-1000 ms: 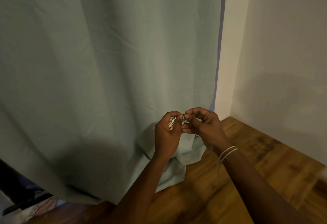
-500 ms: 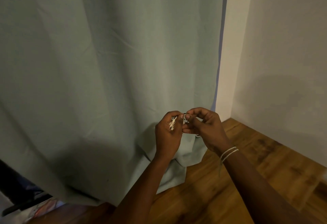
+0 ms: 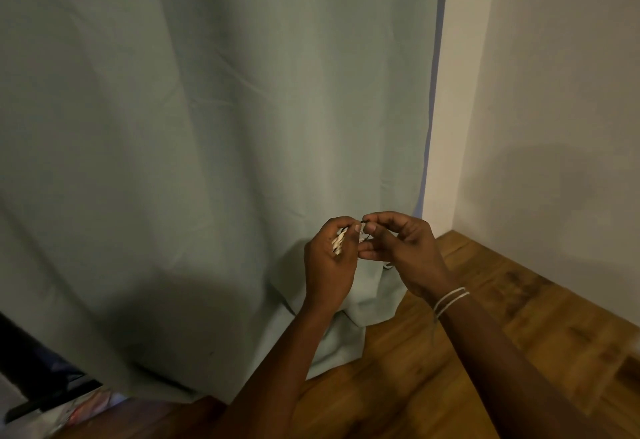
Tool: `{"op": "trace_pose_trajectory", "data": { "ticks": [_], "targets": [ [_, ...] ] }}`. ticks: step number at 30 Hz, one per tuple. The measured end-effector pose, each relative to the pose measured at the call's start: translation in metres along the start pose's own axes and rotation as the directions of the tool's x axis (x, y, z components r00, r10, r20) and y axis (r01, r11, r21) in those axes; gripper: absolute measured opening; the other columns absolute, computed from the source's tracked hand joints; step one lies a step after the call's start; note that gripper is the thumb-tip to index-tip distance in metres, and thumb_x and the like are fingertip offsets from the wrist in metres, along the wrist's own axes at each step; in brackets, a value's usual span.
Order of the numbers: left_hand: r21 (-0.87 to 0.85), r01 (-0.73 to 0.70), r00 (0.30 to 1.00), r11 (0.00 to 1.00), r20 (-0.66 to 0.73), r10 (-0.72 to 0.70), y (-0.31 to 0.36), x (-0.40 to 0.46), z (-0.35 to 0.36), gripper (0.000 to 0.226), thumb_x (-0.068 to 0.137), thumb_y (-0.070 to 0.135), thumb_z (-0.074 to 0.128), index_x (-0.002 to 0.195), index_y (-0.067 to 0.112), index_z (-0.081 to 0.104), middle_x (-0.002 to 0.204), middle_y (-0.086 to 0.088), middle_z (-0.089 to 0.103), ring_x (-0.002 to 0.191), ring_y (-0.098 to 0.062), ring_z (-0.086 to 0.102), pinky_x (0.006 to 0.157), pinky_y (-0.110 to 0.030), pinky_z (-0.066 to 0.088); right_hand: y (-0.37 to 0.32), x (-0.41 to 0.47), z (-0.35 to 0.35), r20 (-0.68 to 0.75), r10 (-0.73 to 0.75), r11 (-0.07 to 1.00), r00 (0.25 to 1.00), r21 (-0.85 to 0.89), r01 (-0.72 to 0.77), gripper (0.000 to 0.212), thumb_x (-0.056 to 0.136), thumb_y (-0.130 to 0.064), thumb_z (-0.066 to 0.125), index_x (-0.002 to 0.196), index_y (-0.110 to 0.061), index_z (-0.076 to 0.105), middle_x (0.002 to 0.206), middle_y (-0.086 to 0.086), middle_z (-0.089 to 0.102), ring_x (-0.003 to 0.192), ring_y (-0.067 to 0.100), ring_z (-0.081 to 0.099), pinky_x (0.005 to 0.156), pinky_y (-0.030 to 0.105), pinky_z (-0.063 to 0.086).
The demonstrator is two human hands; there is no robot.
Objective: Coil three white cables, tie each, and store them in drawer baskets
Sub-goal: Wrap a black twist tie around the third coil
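Note:
A small coiled white cable (image 3: 338, 242) sits in my left hand (image 3: 329, 262), its loops showing between thumb and fingers. My right hand (image 3: 401, 248) is pressed close beside it. Its thumb and forefinger pinch a thin dark tie (image 3: 362, 227) at the top of the coil. A short loop of white cable (image 3: 388, 266) pokes out below my right palm. Both hands are held in the air in front of a curtain. No drawer or basket is in view.
A pale green curtain (image 3: 214, 127) fills the left and middle and bunches on the wooden floor (image 3: 467, 352). A white wall (image 3: 554, 109) forms a corner at the right. A dark object (image 3: 38, 383) lies at the lower left.
The hands have stayed almost still. My right fingers have shifted slightly at the top of the coil.

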State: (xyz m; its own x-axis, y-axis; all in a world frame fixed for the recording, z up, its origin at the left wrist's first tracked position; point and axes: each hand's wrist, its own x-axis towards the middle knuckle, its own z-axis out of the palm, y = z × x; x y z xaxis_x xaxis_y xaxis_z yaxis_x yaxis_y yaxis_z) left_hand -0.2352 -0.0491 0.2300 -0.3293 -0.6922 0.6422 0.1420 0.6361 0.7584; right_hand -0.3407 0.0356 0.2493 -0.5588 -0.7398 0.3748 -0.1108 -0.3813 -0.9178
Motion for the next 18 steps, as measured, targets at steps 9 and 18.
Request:
{"op": "trace_pose_trajectory", "data": {
  "ticks": [9,18],
  "targets": [
    [0.037,-0.013,1.0,0.999,-0.025,0.014,-0.0006,-0.0002,0.0015,0.015,0.094,0.024,0.062,0.103,0.014,0.07,0.091,0.015,0.067,0.087,0.01,0.063,0.07,-0.004,0.048,-0.0034,0.0005,0.0023,-0.015,-0.038,0.997,0.999,-0.062,0.037,0.018,0.096,-0.003,0.058,0.11,0.002,0.068,0.088,0.014,0.075,0.072,0.026,0.075,0.067,0.03,0.062],
    [0.029,-0.018,0.999,0.999,-0.035,0.019,0.0026,0.0024,0.0028,0.013,0.095,0.022,0.062,0.101,0.013,0.07,0.09,0.011,0.068,0.087,0.008,0.063,0.069,-0.004,0.047,-0.0019,0.0024,0.0054,-0.02,-0.073,0.986,0.997,-0.149,0.07,0.019,0.099,-0.005,0.054,0.108,0.002,0.069,0.088,0.02,0.072,0.065,0.02,0.071,0.063,0.027,0.061]
  ]
}}
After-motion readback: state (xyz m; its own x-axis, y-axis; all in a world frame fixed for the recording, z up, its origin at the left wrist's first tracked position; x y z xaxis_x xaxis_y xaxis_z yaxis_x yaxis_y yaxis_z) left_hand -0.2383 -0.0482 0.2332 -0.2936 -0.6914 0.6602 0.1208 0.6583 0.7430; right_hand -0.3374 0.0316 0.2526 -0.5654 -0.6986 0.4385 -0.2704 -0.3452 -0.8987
